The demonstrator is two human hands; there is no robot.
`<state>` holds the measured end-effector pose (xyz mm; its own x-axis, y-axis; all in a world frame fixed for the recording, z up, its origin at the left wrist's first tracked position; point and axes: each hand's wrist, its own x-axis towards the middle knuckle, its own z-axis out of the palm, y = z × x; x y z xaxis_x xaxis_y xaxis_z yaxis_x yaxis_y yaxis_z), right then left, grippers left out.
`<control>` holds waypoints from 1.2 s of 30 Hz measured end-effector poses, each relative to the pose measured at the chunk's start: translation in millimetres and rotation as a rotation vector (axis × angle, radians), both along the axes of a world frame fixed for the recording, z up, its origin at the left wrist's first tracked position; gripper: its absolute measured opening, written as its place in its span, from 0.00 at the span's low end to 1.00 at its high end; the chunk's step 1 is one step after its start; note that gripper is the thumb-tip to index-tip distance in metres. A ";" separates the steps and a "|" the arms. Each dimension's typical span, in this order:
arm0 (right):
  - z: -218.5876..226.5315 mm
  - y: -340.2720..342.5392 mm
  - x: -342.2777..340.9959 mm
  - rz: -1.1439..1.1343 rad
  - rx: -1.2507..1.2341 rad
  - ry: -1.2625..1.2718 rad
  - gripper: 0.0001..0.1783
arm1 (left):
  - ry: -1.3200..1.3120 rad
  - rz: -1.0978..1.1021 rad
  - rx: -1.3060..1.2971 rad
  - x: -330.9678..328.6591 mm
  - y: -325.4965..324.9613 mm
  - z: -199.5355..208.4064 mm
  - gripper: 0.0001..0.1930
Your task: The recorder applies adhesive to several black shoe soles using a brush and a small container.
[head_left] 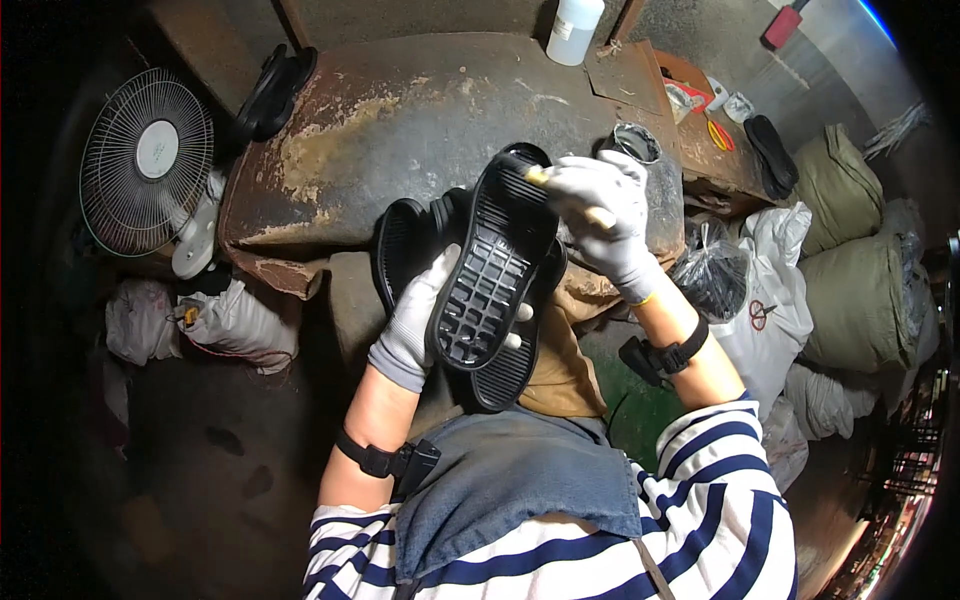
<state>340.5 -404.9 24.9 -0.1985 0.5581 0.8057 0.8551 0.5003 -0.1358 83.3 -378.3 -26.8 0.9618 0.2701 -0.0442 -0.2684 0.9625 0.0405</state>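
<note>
My left hand [415, 320], in a white glove, grips a black shoe sole [488, 285] by its edges, grid-patterned face up and tilted. In my gloved right hand [605, 210] is a small brush [536, 176] with a pale handle. Its tip rests at the sole's far end, and the bristles are hard to make out. More black soles lie under and beside the held one: one ribbed sole [505, 385] below it over my lap, another [400, 240] to the left. Just beyond my right hand stands an open tin [636, 145] with a dark, smeared rim.
The worn bench [420, 120] spans the area ahead. A white bottle [574, 30] stands at its back. Yellow-handled scissors [720, 135] and a black sole [770, 155] lie right. A fan [150, 155] stands left; sacks [855, 300] and a white bag [775, 260] fill the right.
</note>
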 end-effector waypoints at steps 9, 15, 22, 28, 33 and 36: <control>-20.3 -14.8 -34.0 0.040 -0.161 0.295 0.05 | -0.041 0.001 0.037 -4.0 -0.3 -8.6 0.31; -10.7 10.5 -20.9 0.112 -0.360 0.918 0.07 | -0.058 -0.015 0.004 -1.8 0.1 3.3 0.32; -20.3 -19.4 -54.8 0.117 -0.243 0.451 0.10 | -0.052 0.128 0.056 -1.0 -3.6 -1.3 0.31; -13.6 -43.0 -76.7 0.222 -0.288 0.387 0.13 | -0.114 0.263 0.030 -3.6 3.3 -27.9 0.27; -10.3 -65.1 -98.7 0.272 -0.335 0.412 0.14 | -0.012 0.328 0.044 0.6 10.9 -8.6 0.33; -7.5 -76.6 -104.7 0.305 -0.388 0.407 0.13 | -0.182 0.295 0.051 -3.0 20.8 -6.3 0.36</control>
